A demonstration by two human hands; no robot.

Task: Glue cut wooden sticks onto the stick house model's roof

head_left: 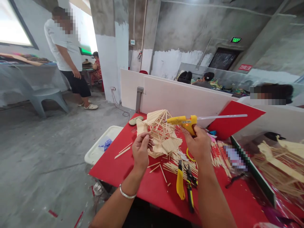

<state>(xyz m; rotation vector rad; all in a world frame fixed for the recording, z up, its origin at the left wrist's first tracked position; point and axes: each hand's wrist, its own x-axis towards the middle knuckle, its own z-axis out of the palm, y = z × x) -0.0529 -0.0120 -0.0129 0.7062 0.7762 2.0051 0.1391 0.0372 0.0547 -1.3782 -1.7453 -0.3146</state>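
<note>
My right hand (199, 144) is wrapped round a yellow hot glue gun (181, 121), with a long clear glue stick (222, 117) jutting from its rear. The gun's nozzle points left, at the upper part of a model built of thin wooden sticks (167, 144). In front of the model's left side, my left hand (142, 150) has its fingers pinched together. Whatever sits between those fingertips is too small to make out. A silver bracelet circles the left wrist. Loose wooden sticks (175, 164) lie beside the model on the red table (114, 171).
A yellow-handled cutter (180, 185) and pliers (189, 190) lie near the front edge. Bundled sticks (219, 155) are at right, by another stick model (282, 161). White panels (185, 95) stand behind. A white tub (104, 139) is at left; a person (67, 53) stands beyond.
</note>
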